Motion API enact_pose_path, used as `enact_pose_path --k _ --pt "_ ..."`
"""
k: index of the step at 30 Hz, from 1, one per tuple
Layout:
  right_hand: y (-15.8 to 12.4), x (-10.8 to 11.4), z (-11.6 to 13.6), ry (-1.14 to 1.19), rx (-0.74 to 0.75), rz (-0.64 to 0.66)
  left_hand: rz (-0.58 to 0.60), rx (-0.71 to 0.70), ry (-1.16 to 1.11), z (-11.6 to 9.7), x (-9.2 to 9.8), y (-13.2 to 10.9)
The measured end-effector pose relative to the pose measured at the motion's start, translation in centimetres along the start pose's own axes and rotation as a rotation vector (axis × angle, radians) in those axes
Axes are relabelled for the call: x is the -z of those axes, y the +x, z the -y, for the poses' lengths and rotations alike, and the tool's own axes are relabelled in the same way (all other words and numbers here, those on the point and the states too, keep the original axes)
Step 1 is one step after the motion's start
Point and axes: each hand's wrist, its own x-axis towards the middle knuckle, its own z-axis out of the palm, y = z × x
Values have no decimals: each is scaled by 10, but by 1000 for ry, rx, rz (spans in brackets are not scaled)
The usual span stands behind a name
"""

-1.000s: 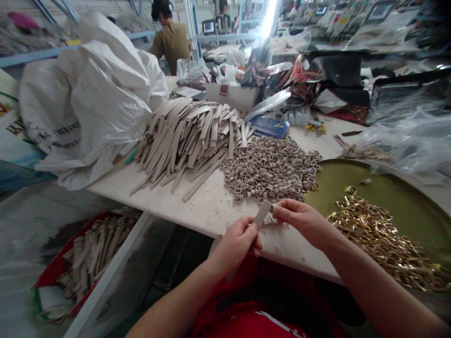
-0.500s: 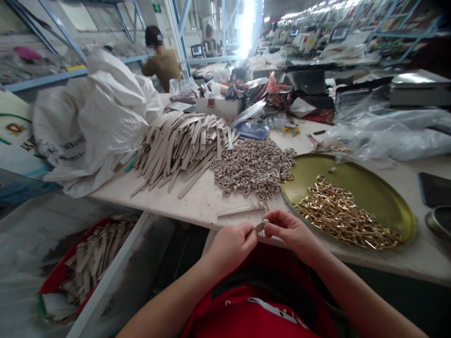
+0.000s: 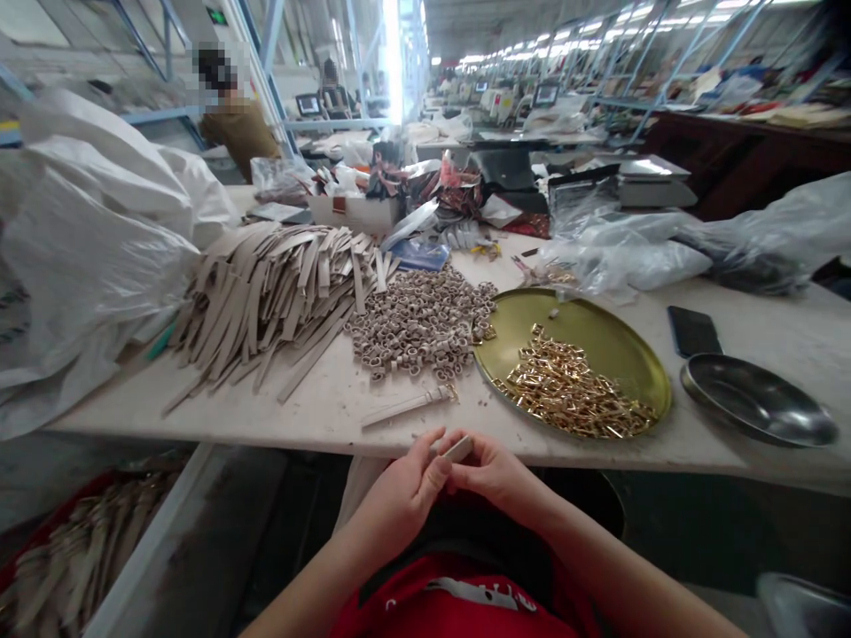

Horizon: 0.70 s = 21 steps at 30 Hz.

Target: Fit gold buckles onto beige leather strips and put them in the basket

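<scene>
My left hand (image 3: 402, 498) and my right hand (image 3: 493, 470) meet just below the table's near edge, both pinched on one beige strap (image 3: 458, 447) whose end sticks up between the fingertips. A finished strap with a gold buckle (image 3: 409, 407) lies on the table right in front of them. Behind it sits a heap of small beige loops (image 3: 418, 323), and a large pile of loose beige straps (image 3: 266, 288) spreads to the left. At the right, a round brass tray (image 3: 598, 332) holds a mound of gold buckles (image 3: 572, 394).
A steel dish (image 3: 754, 399) and a dark phone (image 3: 693, 330) lie at the right. White sacks (image 3: 86, 239) crowd the left end; plastic bags (image 3: 625, 261) and clutter fill the back. A red bin of straps (image 3: 59, 554) stands on the floor at left. A person (image 3: 236, 124) works farther back.
My view has swung up and to the right, bringing the steel dish and phone into sight. My hands have dropped lower, toward my lap, still holding the strap between them.
</scene>
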Motion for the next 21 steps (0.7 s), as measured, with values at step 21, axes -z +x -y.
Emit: enact_pose_path --k 21 --pt "31 104 59 -1634 374 -285 -79 164 -347 11 6 38"
